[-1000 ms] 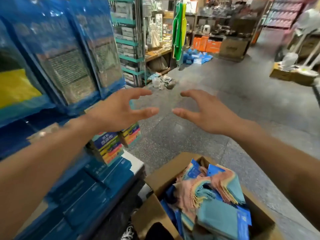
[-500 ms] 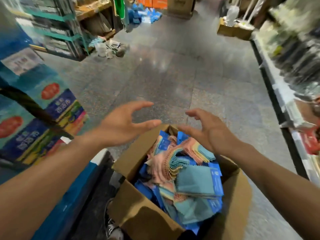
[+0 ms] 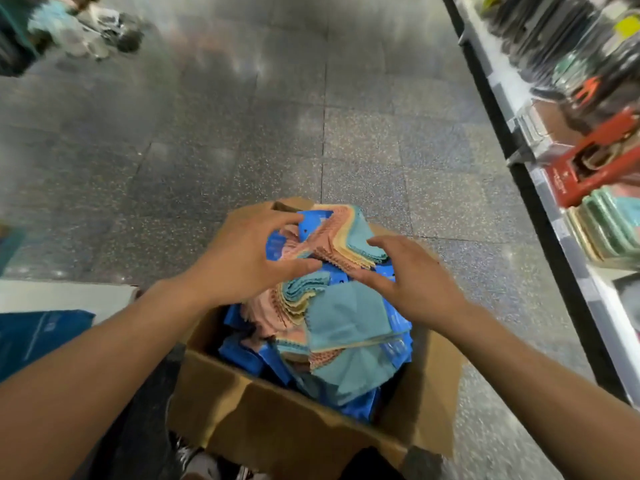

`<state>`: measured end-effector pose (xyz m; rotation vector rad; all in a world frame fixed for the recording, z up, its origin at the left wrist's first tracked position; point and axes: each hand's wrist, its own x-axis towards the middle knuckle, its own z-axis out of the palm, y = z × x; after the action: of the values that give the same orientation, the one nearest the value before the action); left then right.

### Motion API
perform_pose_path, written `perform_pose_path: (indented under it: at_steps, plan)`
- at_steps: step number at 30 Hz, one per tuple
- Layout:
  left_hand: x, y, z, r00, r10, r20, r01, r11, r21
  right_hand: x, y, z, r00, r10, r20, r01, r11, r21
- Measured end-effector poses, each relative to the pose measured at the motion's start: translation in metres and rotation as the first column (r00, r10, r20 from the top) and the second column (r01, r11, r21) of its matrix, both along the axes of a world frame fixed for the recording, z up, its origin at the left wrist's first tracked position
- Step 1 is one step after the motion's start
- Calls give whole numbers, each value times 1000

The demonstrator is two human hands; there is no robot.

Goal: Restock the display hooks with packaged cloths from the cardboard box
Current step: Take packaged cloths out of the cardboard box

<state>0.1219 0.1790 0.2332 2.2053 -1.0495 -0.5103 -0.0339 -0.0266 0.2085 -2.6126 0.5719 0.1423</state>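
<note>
I see a shiny gray speckled tile floor [image 3: 207,150] beyond the left hand [image 3: 239,258], a long white shelf [image 3: 498,77] full of packed goods [image 3: 571,50] to the right of the right hand [image 3: 415,289], and blurry clutter [image 3: 104,39] far off past the left hand.

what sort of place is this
Most likely a household-goods shop aisle: a long shelf stocked with packaged goods runs along the right, the floor is speckled tile, and an open cardboard box full of packaged cloths sits on it.
</note>
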Motion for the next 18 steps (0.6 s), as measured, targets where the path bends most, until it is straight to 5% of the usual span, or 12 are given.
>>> perform_pose_path:
  at_steps: [8, 18]
  plan:
    - [-16, -47, -83, 993, -35, -110, 49, 991, 123, -58, -39, -107, 956, -280, -83, 284, 958, 38]
    - [-31, -94, -135, 985, -129, -114, 147, 976, 163, -104, -41, -190, 764, -612, -203, 633, 772, 58]
